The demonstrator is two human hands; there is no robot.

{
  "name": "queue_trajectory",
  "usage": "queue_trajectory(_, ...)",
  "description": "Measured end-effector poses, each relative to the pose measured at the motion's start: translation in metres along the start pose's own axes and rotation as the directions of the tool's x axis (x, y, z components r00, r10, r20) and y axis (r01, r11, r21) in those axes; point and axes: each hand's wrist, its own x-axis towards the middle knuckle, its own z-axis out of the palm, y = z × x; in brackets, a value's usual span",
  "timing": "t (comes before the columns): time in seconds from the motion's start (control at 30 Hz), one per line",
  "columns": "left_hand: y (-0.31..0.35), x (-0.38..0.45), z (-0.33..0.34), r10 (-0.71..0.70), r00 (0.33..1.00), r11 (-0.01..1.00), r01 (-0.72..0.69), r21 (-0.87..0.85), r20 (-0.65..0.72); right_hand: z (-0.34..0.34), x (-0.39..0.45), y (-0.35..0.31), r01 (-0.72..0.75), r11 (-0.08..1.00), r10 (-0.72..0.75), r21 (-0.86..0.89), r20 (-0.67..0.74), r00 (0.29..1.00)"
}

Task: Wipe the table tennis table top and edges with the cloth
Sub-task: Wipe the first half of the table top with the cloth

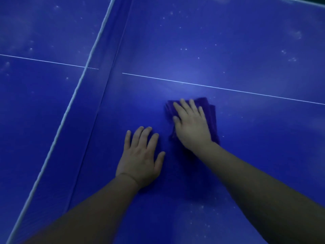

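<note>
Two bare hands lie on the blue table tennis table top [228, 50], which is flecked with pale dust spots. Its white-topped net [82, 71] crosses at the left, and a thin white centre line [219, 88] runs beyond the hands. Folded purple cloth [212, 118] lies flat under the right hand [191, 125], whose straight, spread fingers press it down. Just beside it, the left hand [140, 159] rests flat, fingers spread, holding nothing.

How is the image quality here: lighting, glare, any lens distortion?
Head view: dim and blue-tinted; a soft bright glare patch on the table top just beyond the cloth; forearms dark, both hands lit; the net's white top edge bows from wide-angle distortion; corners darken.
</note>
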Motion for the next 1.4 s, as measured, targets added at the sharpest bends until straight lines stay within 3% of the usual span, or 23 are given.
queue_trajectory(0.1, 0.0, 0.001, 0.001, 0.002, 1.0, 1.0, -0.002, -0.017, -0.012, -0.011, -0.004, 0.04, -0.154, 0.988, 0.154, 0.034, -0.027, 0.988)
queue_trajectory(0.23, 0.001, 0.001, 0.001, -0.005, 1.0, 1.0, 0.005, 0.005, 0.012, -0.015, 0.062, 0.03, -0.265, 0.961, 0.27, 0.072, -0.061, 0.961)
queue_trajectory(0.37, 0.002, 0.001, 0.001, -0.009, 1.0, 1.0, 0.009, 0.017, 0.01, -0.008, 0.087, 0.008, -0.098, 0.995, 0.098, 0.007, 0.015, 0.995)
queue_trajectory(0.5, 0.002, 0.001, 0.0, -0.009, 1.0, 1.0, 0.009, 0.008, 0.01, -0.009, 0.018, 0.039, 0.103, 0.994, -0.101, -0.041, 0.039, 0.994)
queue_trajectory(0.63, 0.002, 0.001, -0.001, -0.008, 1.0, 1.0, 0.008, 0.009, 0.014, -0.022, 0.021, 0.079, -0.142, 0.989, 0.143, -0.04, 0.028, 0.989)
queue_trajectory(0.73, 0.002, 0.0, -0.001, -0.001, 1.0, 1.0, 0.001, 0.0, 0.011, -0.023, 0.081, 0.055, -0.287, 0.957, 0.287, 0.034, 0.02, 0.958)
queue_trajectory(0.83, 0.002, 0.001, 0.0, -0.007, 1.0, 1.0, 0.007, -0.002, -0.01, -0.01, 0.092, 0.012, -0.084, 0.996, 0.084, -0.009, 0.051, 0.995)
queue_trajectory(0.93, 0.002, 0.001, -0.001, 0.001, 1.0, 1.0, -0.001, -0.003, -0.023, -0.004, 0.034, 0.012, 0.169, 0.985, -0.166, -0.04, 0.076, 0.983)
queue_trajectory(1.03, 0.002, 0.001, -0.001, -0.002, 1.0, 1.0, 0.002, -0.002, -0.016, -0.012, 0.003, 0.049, 0.138, 0.99, -0.134, -0.035, 0.101, 0.986)
queue_trajectory(1.2, 0.001, 0.002, 0.001, 0.001, 1.0, 1.0, -0.001, -0.01, -0.02, -0.014, 0.084, 0.036, -0.204, 0.978, 0.203, 0.036, 0.036, 0.979)
queue_trajectory(1.23, 0.0, 0.002, 0.001, 0.002, 1.0, 1.0, -0.003, -0.009, -0.027, -0.012, 0.094, 0.023, -0.185, 0.982, 0.184, 0.031, 0.04, 0.982)
queue_trajectory(1.3, -0.002, 0.002, 0.002, 0.004, 1.0, 1.0, -0.004, 0.001, -0.027, -0.007, 0.087, 0.005, -0.013, 1.0, 0.013, 0.001, 0.06, 0.998)
queue_trajectory(1.4, -0.002, 0.003, 0.003, 0.016, 1.0, 1.0, -0.016, 0.007, -0.021, -0.007, 0.014, 0.019, 0.228, 0.973, -0.223, -0.042, 0.096, 0.97)
